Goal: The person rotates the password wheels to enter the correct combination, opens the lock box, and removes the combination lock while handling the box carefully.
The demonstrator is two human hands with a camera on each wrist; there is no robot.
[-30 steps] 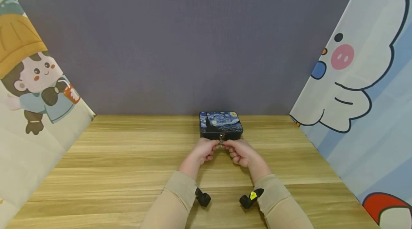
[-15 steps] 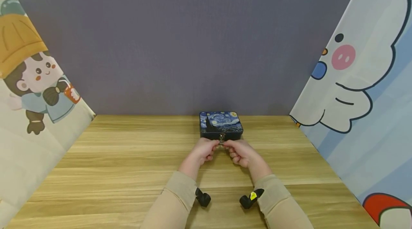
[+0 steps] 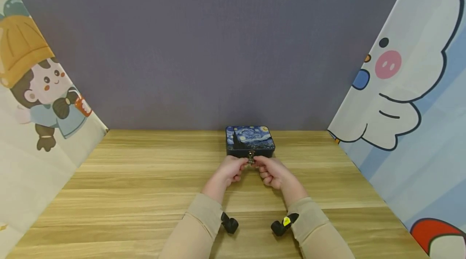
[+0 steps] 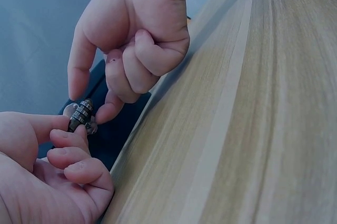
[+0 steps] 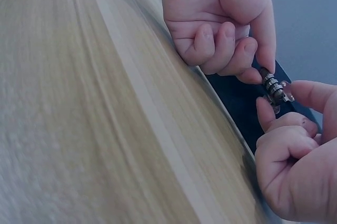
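A small dark box (image 3: 250,137) with a starry-night picture on its lid stands at the back of the table, lid down. From the front clasp hangs a small dark combination padlock (image 4: 81,112) with rows of engraved dials. My left hand (image 3: 230,168) pinches one end of the padlock between thumb and forefinger, other fingers folded in. Opposite it, my right hand (image 3: 274,172) has its thumb and forefinger spread around the other end. A gap shows between those fingertips and the dials (image 5: 271,84) in the right wrist view. Its remaining fingers are curled toward the palm.
The wooden table (image 3: 145,194) stretches around the box. A grey wall (image 3: 218,48) rises right behind it. Printed cartoon curtains flank both sides, left (image 3: 40,137) and right (image 3: 429,129).
My right fingertips have parted slightly from the padlock, showing more of it. The left hand and the box have stayed put. The left curtain has swayed a little to the right.
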